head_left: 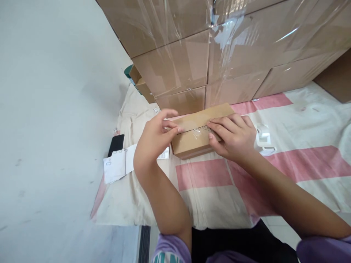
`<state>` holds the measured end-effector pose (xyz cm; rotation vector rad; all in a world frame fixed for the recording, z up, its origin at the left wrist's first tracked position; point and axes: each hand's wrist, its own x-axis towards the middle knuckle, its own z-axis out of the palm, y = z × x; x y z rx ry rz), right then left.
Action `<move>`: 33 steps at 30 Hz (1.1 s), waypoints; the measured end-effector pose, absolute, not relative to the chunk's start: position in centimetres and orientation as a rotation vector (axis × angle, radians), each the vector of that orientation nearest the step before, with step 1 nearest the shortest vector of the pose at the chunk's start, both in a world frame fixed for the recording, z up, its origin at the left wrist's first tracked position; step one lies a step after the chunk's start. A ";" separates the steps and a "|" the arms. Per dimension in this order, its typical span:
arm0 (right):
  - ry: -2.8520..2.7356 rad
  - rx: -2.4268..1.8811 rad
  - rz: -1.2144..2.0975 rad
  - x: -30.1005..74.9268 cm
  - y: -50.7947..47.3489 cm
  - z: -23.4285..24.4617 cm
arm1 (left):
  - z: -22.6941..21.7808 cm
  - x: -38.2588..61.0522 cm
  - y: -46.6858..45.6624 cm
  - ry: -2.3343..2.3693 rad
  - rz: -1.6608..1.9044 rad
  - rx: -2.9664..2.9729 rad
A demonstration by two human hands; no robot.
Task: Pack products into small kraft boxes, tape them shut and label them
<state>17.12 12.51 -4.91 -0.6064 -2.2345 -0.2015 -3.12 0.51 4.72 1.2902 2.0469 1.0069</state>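
Observation:
A small brown cardboard box (192,143) lies lengthwise before me, its top flaps meeting along a seam. Shiny clear tape (196,133) shows on that seam. At the box's left end, my left hand (156,137) is closed, thumb and a finger pinching what looks like the tape's end, with the index finger lifted. My right hand (233,135) grips the right part of the box, fingertips pressed on the top along the seam and thumb on the near side. Its palm hides the box's right end.
Large cartons (181,65) wrapped in clear film rise behind the box. A white tape dispenser (263,137) stands to the right. On the left lie folded white papers (116,166) and a black phone (116,143). A white wall (55,109) borders the cloth-covered table (204,204).

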 end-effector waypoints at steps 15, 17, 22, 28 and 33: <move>-2.182 -0.541 -0.172 17.1 12.7 -5.2 | 4.1 -3.3 1.1 1.898 0.914 1.381; -2.194 -0.552 -0.155 17.1 12.7 -5.2 | 4.0 -3.3 1.2 1.890 0.920 1.415; -2.228 -0.598 -0.129 17.1 12.7 -5.4 | 4.4 -2.9 0.9 1.876 0.944 1.462; -2.264 -0.629 -0.149 17.2 12.6 -5.3 | 4.6 -2.8 0.9 1.945 0.813 1.439; -2.259 -0.618 -0.161 17.3 12.6 -5.3 | 4.6 -2.5 1.2 1.954 0.809 1.479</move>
